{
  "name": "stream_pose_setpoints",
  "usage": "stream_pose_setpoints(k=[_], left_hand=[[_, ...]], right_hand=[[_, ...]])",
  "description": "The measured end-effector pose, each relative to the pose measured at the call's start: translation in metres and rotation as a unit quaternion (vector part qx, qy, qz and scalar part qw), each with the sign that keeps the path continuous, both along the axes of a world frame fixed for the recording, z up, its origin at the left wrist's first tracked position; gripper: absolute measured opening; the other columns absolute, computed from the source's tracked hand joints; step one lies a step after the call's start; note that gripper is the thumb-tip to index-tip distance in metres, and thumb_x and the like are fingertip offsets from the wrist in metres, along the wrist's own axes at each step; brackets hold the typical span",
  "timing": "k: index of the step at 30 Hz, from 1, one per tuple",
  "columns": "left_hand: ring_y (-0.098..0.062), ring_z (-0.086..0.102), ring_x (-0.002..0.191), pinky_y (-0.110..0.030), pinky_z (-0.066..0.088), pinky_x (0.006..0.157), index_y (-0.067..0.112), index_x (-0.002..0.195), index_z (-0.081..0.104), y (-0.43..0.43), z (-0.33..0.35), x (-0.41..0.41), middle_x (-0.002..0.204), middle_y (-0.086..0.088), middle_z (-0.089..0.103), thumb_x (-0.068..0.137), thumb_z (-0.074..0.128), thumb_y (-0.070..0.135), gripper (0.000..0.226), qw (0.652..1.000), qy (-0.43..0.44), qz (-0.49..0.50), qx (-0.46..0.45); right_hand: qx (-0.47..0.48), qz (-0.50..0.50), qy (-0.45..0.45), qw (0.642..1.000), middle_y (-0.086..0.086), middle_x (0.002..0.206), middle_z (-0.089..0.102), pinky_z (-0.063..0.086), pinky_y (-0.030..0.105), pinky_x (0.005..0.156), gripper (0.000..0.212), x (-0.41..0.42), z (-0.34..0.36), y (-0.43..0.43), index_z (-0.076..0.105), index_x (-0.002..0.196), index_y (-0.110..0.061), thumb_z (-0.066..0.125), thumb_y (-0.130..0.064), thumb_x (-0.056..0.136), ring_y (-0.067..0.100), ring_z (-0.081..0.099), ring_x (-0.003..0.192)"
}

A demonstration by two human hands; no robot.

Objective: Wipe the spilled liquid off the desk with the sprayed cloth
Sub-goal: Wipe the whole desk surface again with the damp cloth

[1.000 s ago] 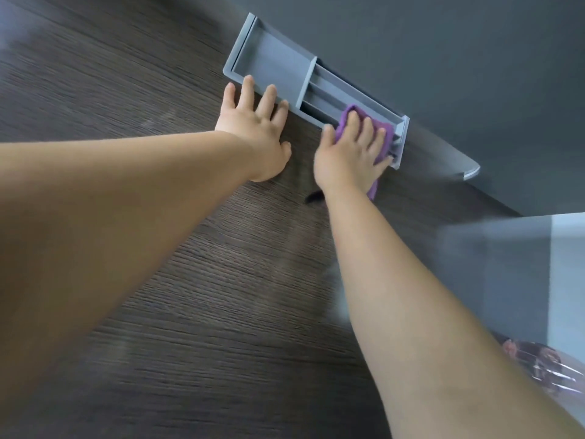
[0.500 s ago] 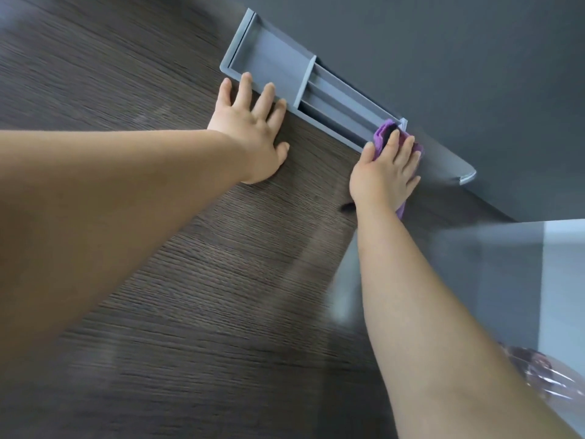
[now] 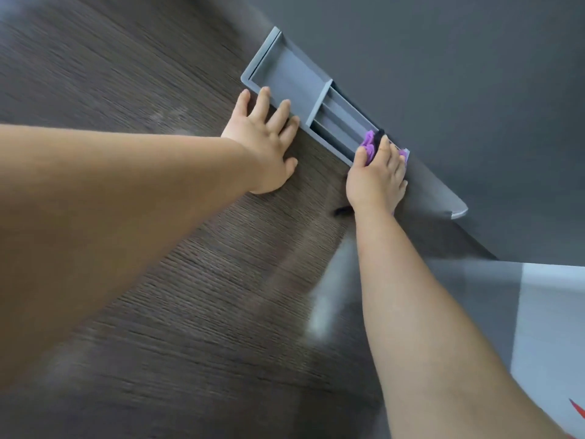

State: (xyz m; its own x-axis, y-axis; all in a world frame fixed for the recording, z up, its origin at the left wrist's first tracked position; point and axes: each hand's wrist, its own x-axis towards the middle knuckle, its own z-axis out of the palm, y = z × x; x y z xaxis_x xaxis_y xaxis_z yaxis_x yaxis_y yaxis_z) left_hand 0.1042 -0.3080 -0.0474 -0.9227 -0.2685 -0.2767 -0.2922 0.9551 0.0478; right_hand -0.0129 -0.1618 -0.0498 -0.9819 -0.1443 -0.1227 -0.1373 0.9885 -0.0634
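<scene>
A purple cloth (image 3: 369,146) lies bunched under my right hand (image 3: 376,180), which presses it down at the right end of a grey desk tray (image 3: 294,80); only its top edge shows past my fingers. My left hand (image 3: 266,147) rests flat on the dark wood-grain desk (image 3: 190,296), fingers spread, fingertips touching the tray's front rim. A wet sheen (image 3: 319,318) glints on the desk beside my right forearm. No distinct puddle of liquid is visible.
The tray has a wide left compartment and narrow slots on the right. A dark grey partition (image 3: 443,74) rises directly behind it. A grey bracket (image 3: 456,210) sticks out at its foot. A pale surface (image 3: 550,327) lies at the right edge.
My right hand has slid the cloth from the tray's slots rightward to its right end and stays there. The left hand stays planted. The camera view has shifted slightly.
</scene>
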Motion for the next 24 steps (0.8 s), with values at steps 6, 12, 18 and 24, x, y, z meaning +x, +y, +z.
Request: stream_pose_setpoints(k=[6, 12, 18, 24], left_hand=[[-0.038, -0.010, 0.143, -0.054, 0.000, 0.115, 0.016, 0.150, -0.004, 0.001, 0.000, 0.000, 0.158, -0.006, -0.005, 0.094, 0.010, 0.052, 0.068, 1.000, 0.006, 0.001, 0.001], [-0.037, -0.009, 0.143, -0.053, 0.000, 0.116, 0.017, 0.150, -0.004, 0.001, 0.002, 0.001, 0.158, -0.006, -0.004, 0.094, 0.011, 0.052, 0.068, 1.000, 0.004, 0.007, 0.010], [-0.037, -0.010, 0.143, -0.053, -0.002, 0.116, 0.017, 0.150, -0.004, 0.001, 0.003, 0.001, 0.158, -0.005, -0.006, 0.095, 0.011, 0.053, 0.067, 1.000, -0.002, 0.006, 0.012], [-0.038, -0.010, 0.143, -0.053, -0.003, 0.115, 0.017, 0.150, -0.003, 0.001, -0.001, 0.003, 0.158, -0.007, -0.005, 0.095, 0.012, 0.051, 0.067, 0.999, 0.024, 0.012, 0.025]], right_hand=[[-0.003, -0.010, 0.003, 1.000, -0.003, 0.158, 0.016, 0.010, 0.053, 0.115, 0.055, 0.008, -0.002, -0.052, 0.017, 0.151, -0.027, 0.019, -0.048, 0.100, 0.023, 0.007, 0.145], [-0.014, 0.076, 0.006, 0.997, -0.008, 0.158, 0.015, 0.010, 0.049, 0.115, 0.054, 0.019, -0.006, -0.077, 0.016, 0.150, -0.031, 0.019, -0.049, 0.100, 0.018, 0.006, 0.145], [0.003, 0.028, -0.001, 1.000, -0.008, 0.160, 0.009, 0.004, 0.051, 0.117, 0.054, 0.007, -0.002, -0.032, 0.012, 0.152, -0.031, 0.018, -0.047, 0.101, 0.016, 0.000, 0.147], [-0.005, 0.049, -0.025, 0.998, -0.008, 0.160, 0.004, 0.004, 0.051, 0.116, 0.053, 0.021, -0.004, -0.077, 0.007, 0.152, -0.031, 0.017, -0.044, 0.102, 0.019, -0.004, 0.147]])
